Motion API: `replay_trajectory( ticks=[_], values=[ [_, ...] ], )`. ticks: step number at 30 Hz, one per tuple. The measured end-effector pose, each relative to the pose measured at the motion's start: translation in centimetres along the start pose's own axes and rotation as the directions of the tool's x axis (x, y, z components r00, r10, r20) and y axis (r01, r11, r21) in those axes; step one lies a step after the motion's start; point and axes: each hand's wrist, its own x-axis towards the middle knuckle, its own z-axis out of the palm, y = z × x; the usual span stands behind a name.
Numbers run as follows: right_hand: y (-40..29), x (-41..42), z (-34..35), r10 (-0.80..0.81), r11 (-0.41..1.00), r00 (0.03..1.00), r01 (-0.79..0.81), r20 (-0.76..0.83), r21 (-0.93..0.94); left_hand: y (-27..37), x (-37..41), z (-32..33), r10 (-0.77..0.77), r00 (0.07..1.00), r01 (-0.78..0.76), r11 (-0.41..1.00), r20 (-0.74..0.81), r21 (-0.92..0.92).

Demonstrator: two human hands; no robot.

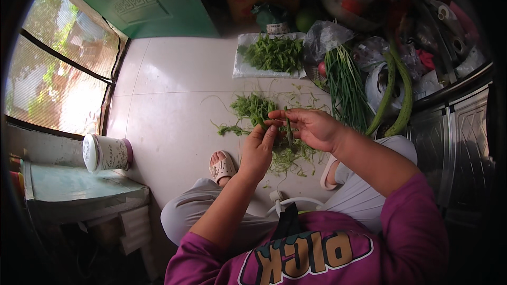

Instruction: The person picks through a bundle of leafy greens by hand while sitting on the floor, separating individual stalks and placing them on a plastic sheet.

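My left hand (258, 151) pinches a green stem (260, 122) between thumb and fingers. Close beside it, my right hand (315, 128) has a green vine piece (288, 126) between its fingers. Beneath and beyond both hands, a leafy green pile (251, 107) lies on the tiled floor. Curly tendrils and thin stems (293, 160) are scattered under my right hand and towards me. Farther off, a heap of leafy green shoots (273, 53) rests on a white plastic sheet (241, 72).
Long green onions (344, 87), two ridged gourds (404, 103) and plastic bags (326, 37) lie at the right, near metal cabinet doors (429, 138). A covered table (79, 190) and a lidded bucket (107, 153) stand at the left. A green door (158, 4) is beyond.
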Motion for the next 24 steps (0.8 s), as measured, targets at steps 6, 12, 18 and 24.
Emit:
replay_trajectory(
  ticks=[6, 12, 18, 24],
  values=[
    [2.4, 0.6, 1.3, -0.049, 0.987, 0.998, 0.042, -0.045, -0.155, -1.7, -0.2, 0.2, 0.008, 0.996, -0.027, 0.98, 0.093, 0.199],
    [2.7, 1.0, 0.4, -0.102, 0.845, 0.99, 0.035, -0.097, -0.533, -2.2, -0.1, -0.5, -0.166, 0.985, 0.149, 0.948, 0.038, 0.28],
    [1.1, 3.6, -1.9, -0.113, 0.912, 0.954, -0.012, -0.278, -0.41, -3.1, 0.0, -1.3, -0.316, 0.949, 0.305, 0.925, 0.012, 0.227],
    [-5.4, 10.0, -12.1, -0.34, 0.88, 0.775, 0.063, -0.533, -0.471, -4.2, -0.5, -1.0, -0.399, 0.91, 0.36, 0.896, 0.117, 0.26]
  ],
)
